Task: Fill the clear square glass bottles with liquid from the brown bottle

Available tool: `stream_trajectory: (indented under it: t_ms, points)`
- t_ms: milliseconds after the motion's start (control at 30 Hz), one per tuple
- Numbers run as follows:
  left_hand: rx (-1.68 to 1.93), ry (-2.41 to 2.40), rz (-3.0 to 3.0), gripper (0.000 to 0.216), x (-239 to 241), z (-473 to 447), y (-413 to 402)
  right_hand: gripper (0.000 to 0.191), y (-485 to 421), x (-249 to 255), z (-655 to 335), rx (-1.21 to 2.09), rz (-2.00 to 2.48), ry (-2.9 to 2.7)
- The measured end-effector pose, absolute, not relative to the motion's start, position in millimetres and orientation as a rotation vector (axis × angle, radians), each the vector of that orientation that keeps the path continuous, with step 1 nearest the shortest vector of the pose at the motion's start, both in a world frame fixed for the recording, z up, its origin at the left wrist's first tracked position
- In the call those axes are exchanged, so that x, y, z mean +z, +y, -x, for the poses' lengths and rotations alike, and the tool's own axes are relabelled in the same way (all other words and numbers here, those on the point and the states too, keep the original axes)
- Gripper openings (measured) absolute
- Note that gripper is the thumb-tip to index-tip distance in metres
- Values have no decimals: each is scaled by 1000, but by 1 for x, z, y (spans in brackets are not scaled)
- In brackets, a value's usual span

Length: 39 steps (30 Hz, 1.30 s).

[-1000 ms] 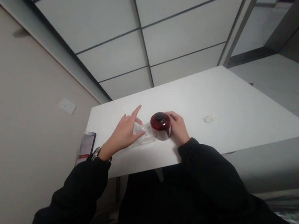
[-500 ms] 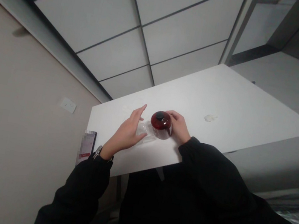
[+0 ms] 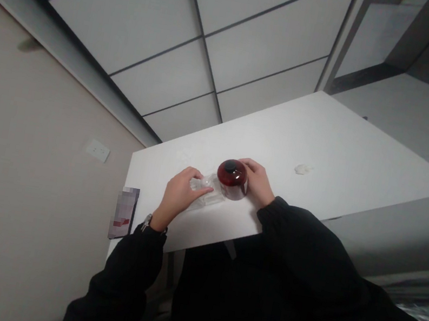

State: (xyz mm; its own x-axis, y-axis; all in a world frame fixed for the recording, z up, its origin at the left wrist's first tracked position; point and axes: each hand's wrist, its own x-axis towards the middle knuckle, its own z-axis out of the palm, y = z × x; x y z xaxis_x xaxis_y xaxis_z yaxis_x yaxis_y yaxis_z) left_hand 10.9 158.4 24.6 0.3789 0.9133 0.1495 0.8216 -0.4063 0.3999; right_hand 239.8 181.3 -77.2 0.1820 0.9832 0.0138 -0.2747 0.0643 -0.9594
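Observation:
A dark red round jar (image 3: pixel 231 179) with a black cap stands on the white table (image 3: pixel 324 146) near its front left corner. My right hand (image 3: pixel 258 183) is wrapped round the jar's right side. Just left of the jar lies a piece of clear plastic wrapping (image 3: pixel 206 191). My left hand (image 3: pixel 178 194) rests on it with its fingers curled, pinching the plastic between thumb and fingers. Both arms wear black sleeves, and a watch shows at my left wrist.
A small crumpled white scrap (image 3: pixel 302 169) lies on the table to the right of the jar. A small card-like object (image 3: pixel 124 213) hangs or stands by the table's left edge. A wall with a socket plate (image 3: pixel 97 150) runs along the left.
My left hand, spread flat over the plastic before, has curled its fingers and closed on the wrapping. The right hand and the jar have stayed where they were.

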Motion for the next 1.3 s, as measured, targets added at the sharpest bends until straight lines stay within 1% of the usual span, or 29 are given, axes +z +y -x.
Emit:
stream_trajectory:
  t_ms: [100, 167, 333, 500, 700, 767, 933, 1000, 1167, 1233, 1300]
  points:
    - [577, 1442, -2323, 17, 22, -11, 156, 21, 181, -77, -240, 1175, 1050, -898]
    - [572, 1391, -2315, 14, 23, -12, 156, 22, 182, -77, -240, 1172, 1049, -898]
    - [563, 1429, -2299, 24, 26, -13, 155, 23, 182, -76, -240, 1162, 1036, -905]
    - [601, 1372, -2289, 16, 24, -15, 157, 20, 181, -75, -241, 1155, 1026, -916]
    - [554, 1374, -2285, 17, 23, -16, 159, 22, 184, -81, -239, 1130, 1005, -915]
    - [511, 1393, -2303, 19, 24, -16, 159, 27, 184, -79, -240, 1104, 987, -912]
    - [403, 1468, -2341, 20, 31, -16, 155, 49, 172, -50, -251, 963, 901, -959]
    - [340, 1505, -2343, 30, 35, -16, 153, 51, 163, -34, -253, 876, 850, -1083]
    - [29, 1609, -2439, 74, 43, -18, 149, 49, 149, -15, -243, 799, 796, -1404]
    - [-35, 1592, -2512, 82, 45, -19, 148, 44, 149, -18, -237, 795, 851, -1400]
    - [-81, 1578, -2546, 81, 46, -20, 148, 34, 151, -23, -232, 782, 879, -1363]
